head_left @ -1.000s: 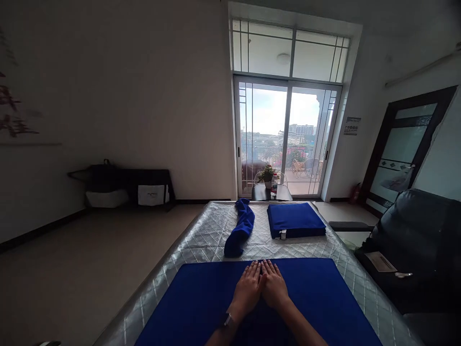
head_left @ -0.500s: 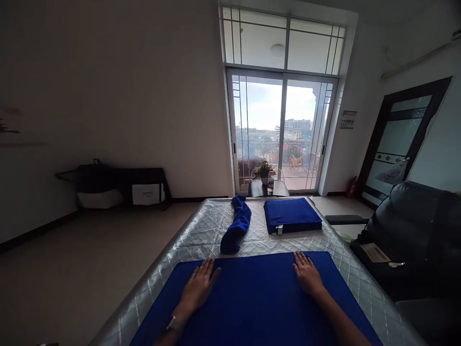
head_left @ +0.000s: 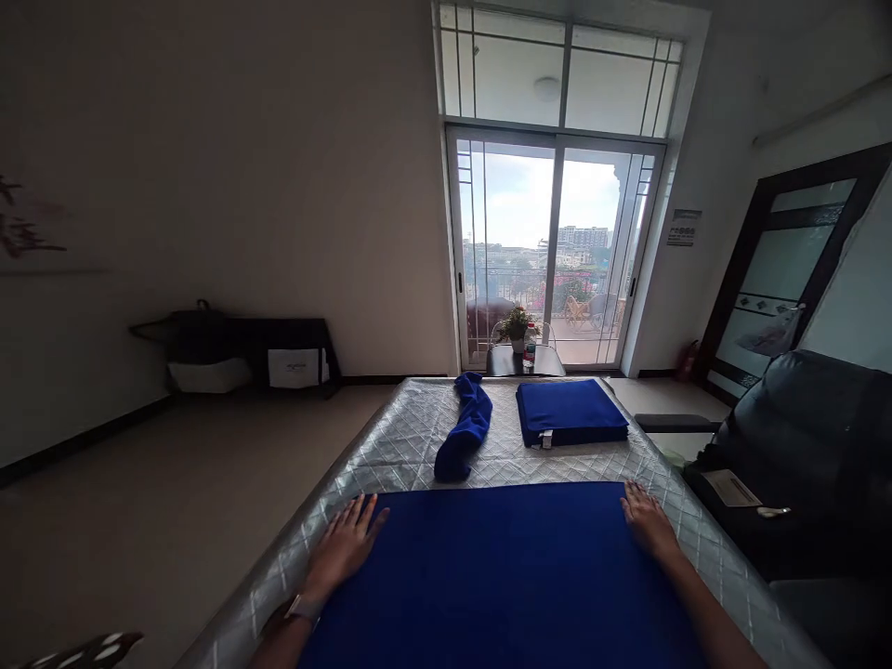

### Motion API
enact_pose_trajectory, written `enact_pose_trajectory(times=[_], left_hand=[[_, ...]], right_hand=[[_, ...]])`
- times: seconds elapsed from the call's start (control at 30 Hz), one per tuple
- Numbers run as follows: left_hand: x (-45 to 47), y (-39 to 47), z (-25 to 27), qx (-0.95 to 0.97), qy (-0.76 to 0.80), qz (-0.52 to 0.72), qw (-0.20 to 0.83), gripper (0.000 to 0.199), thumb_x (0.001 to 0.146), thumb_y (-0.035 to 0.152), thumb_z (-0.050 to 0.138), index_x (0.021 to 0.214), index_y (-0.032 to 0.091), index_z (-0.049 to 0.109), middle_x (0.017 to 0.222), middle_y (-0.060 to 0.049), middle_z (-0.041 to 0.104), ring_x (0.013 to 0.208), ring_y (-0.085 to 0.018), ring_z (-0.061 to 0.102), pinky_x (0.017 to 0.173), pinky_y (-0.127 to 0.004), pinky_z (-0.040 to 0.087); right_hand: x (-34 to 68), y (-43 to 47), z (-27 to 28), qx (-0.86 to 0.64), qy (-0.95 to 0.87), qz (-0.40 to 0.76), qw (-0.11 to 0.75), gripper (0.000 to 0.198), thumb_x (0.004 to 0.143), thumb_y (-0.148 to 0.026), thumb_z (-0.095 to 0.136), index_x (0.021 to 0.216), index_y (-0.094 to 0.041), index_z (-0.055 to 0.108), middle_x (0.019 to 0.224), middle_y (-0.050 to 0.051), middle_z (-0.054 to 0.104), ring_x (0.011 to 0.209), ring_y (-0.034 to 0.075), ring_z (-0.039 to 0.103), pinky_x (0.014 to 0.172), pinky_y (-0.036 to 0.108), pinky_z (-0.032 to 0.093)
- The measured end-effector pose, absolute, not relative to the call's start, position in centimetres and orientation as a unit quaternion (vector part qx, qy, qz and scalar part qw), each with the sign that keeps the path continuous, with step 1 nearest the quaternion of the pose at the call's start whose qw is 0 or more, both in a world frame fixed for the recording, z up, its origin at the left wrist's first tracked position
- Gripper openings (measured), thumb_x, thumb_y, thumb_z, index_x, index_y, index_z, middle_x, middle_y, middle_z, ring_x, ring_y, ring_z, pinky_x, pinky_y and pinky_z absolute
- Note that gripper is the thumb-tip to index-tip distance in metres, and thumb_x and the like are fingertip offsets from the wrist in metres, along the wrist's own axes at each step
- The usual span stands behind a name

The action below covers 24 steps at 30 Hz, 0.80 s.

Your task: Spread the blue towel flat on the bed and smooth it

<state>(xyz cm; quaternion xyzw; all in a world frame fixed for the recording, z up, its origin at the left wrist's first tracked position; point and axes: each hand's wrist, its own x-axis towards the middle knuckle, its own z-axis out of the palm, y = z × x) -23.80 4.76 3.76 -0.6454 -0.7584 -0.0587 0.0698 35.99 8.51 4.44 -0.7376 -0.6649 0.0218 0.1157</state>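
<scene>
Pale wall [head_left: 348, 204] fills the left side of this dim room, its red lettering [head_left: 28, 228] too blurred for me to read. Below, a dark bench [head_left: 241, 336] with a white bag [head_left: 293, 369] against it sinks into shadow. Something dark with pale spots [head_left: 87, 652] pokes in at the bottom left, cut off, and I can't say what it is.

Next comes a silvery quilted cover [head_left: 397, 448]; whatever supports it is hidden. On it, the person's left hand [head_left: 343, 548] lies open, palm down, fingers slightly spread, hiding the far left corner of a wide blue cloth [head_left: 502, 576]. Just past that cloth's far edge sits a twisted blue cloth [head_left: 466, 432], loose and not yet tidied. The wide one stretches between both hands; its flattening looks nearly done to me, since the far edge runs almost straight, though the near edge is out of view and the deep blue could conceal small wrinkles.

Beyond its right half, a folded blue stack [head_left: 572, 407] looks finished, squared up; I can't count its layers. By contrast, the wide cloth shows no fold yet. The right hand [head_left: 649, 520] is open too, palm down at the far right corner, gripping nothing. Past it, a black chair [head_left: 822, 455] bears a pale card [head_left: 731, 488].
</scene>
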Motion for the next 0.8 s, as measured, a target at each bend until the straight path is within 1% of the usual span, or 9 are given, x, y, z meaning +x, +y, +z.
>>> enact_pose_trajectory(times=[0.07, 0.13, 0.2, 0.27, 0.4, 0.5, 0.6, 0.7, 0.8], left_hand=[[-22.3, 4.8, 4.4, -0.638, -0.762, -0.084, 0.064, 0.057, 0.098, 0.036, 0.035, 0.144, 0.007, 0.051, 0.153, -0.022, 0.055, 0.146, -0.035, 0.046, 0.119, -0.05, 0.039], [-19.1, 4.9, 4.7, -0.65, -0.748, -0.117, 0.062, 0.062, 0.099, 0.045, 0.031, 0.145, 0.008, 0.051, 0.154, -0.021, 0.054, 0.148, -0.037, 0.043, 0.122, -0.052, 0.037], [-14.4, 5.2, 4.6, -0.691, -0.706, -0.148, 0.053, 0.063, 0.099, 0.051, 0.027, 0.147, 0.017, 0.051, 0.158, -0.014, 0.052, 0.15, -0.032, 0.041, 0.125, -0.047, 0.035], [-9.2, 5.7, 4.3, -0.742, -0.648, -0.169, 0.035, 0.064, 0.099, 0.054, 0.025, 0.148, 0.021, 0.049, 0.16, -0.009, 0.051, 0.15, -0.026, 0.042, 0.127, -0.042, 0.034], [-2.0, 6.9, 3.3, -0.794, -0.576, -0.194, 0.0, 0.065, 0.099, 0.054, 0.026, 0.149, 0.019, 0.048, 0.158, -0.013, 0.052, 0.15, -0.027, 0.043, 0.127, -0.047, 0.037], [-0.6, 7.5, 2.6, -0.798, -0.569, -0.198, -0.023, 0.066, 0.099, 0.053, 0.026, 0.148, 0.017, 0.05, 0.156, -0.017, 0.053, 0.149, -0.03, 0.043, 0.125, -0.051, 0.04], [-0.7, 7.7, 2.1, -0.795, -0.573, -0.195, -0.039, 0.069, 0.098, 0.056, 0.023, 0.15, 0.016, 0.046, 0.158, -0.018, 0.05, 0.15, -0.031, 0.04, 0.126, -0.053, 0.037], [-0.9, 7.6, 2.0, -0.798, -0.571, -0.188, -0.051, 0.07, 0.098, 0.056, 0.023, 0.152, 0.017, 0.042, 0.161, -0.016, 0.047, 0.152, -0.029, 0.036, 0.128, -0.051, 0.033], [-1.9, 7.3, 2.3, -0.794, -0.578, -0.179, -0.05, 0.068, 0.098, 0.056, 0.027, 0.152, 0.018, 0.043, 0.161, -0.013, 0.047, 0.152, -0.027, 0.037, 0.127, -0.046, 0.034]], right_hand=[[34.2, 7.9, 5.3, -0.716, -0.685, 0.028, 0.13, 0.068, 0.096, -0.035, 0.017, 0.154, -0.006, 0.036, 0.166, 0.015, 0.036, 0.157, 0.022, 0.025, 0.13, 0.043, 0.018], [31.0, 7.2, 5.8, -0.683, -0.715, 0.038, 0.145, 0.067, 0.097, -0.037, 0.018, 0.154, -0.009, 0.037, 0.165, 0.014, 0.038, 0.156, 0.021, 0.026, 0.131, 0.042, 0.018], [26.5, 6.6, 6.1, -0.639, -0.751, 0.053, 0.158, 0.065, 0.098, -0.042, 0.02, 0.154, -0.015, 0.039, 0.164, 0.009, 0.041, 0.155, 0.019, 0.03, 0.13, 0.038, 0.021], [21.8, 6.2, 6.2, -0.593, -0.785, 0.071, 0.166, 0.064, 0.098, -0.048, 0.022, 0.154, -0.022, 0.039, 0.165, 0.003, 0.04, 0.154, 0.017, 0.032, 0.129, 0.036, 0.024], [15.0, 6.2, 6.0, -0.519, -0.825, 0.129, 0.181, 0.063, 0.098, -0.042, 0.028, 0.155, -0.019, 0.036, 0.166, 0.007, 0.035, 0.156, 0.023, 0.028, 0.13, 0.045, 0.022], [13.6, 6.5, 5.3, -0.52, -0.825, 0.137, 0.176, 0.062, 0.095, -0.035, 0.033, 0.156, -0.019, 0.036, 0.165, 0.009, 0.035, 0.155, 0.026, 0.029, 0.129, 0.049, 0.022], [13.7, 6.6, 4.6, -0.524, -0.821, 0.138, 0.178, 0.063, 0.094, -0.033, 0.035, 0.156, -0.022, 0.034, 0.166, 0.007, 0.033, 0.155, 0.027, 0.029, 0.129, 0.05, 0.021], [14.0, 6.7, 4.2, -0.524, -0.822, 0.133, 0.18, 0.061, 0.094, -0.033, 0.036, 0.155, -0.027, 0.037, 0.167, 0.004, 0.032, 0.155, 0.025, 0.031, 0.13, 0.046, 0.02], [15.4, 6.9, 4.2, -0.54, -0.814, 0.122, 0.177, 0.06, 0.096, -0.039, 0.033, 0.154, -0.027, 0.039, 0.166, 0.003, 0.036, 0.154, 0.022, 0.033, 0.129, 0.042, 0.022]])
